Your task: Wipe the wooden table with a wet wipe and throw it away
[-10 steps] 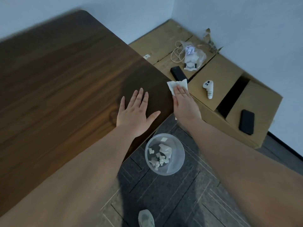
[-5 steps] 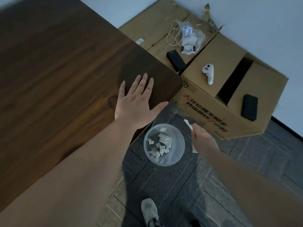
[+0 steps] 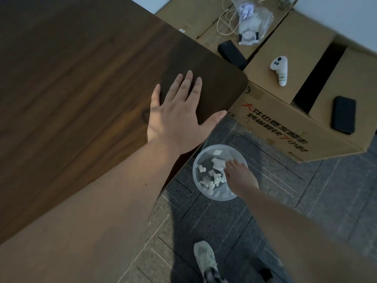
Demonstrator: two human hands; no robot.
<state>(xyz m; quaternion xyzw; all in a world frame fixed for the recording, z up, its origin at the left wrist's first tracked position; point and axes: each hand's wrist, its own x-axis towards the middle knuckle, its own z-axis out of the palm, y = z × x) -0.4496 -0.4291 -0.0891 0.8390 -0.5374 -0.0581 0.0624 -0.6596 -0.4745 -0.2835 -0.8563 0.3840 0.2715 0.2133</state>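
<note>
The dark wooden table fills the left of the view. My left hand lies flat on it near the rounded corner, fingers apart and holding nothing. On the floor beside the table edge stands a clear plastic bin with several crumpled white wipes in it. My right hand reaches down over the bin's mouth with its fingers bunched. The white wet wipe is at its fingertips, inside the bin's rim.
Cardboard boxes stand right of the table corner, carrying a white controller, a black phone, a black case and a plastic bag with a cable. My shoe is on the grey tiled floor below the bin.
My right hand left the table corner with the wipe and came down to the bin's mouth. My left hand stayed flat on the table.
</note>
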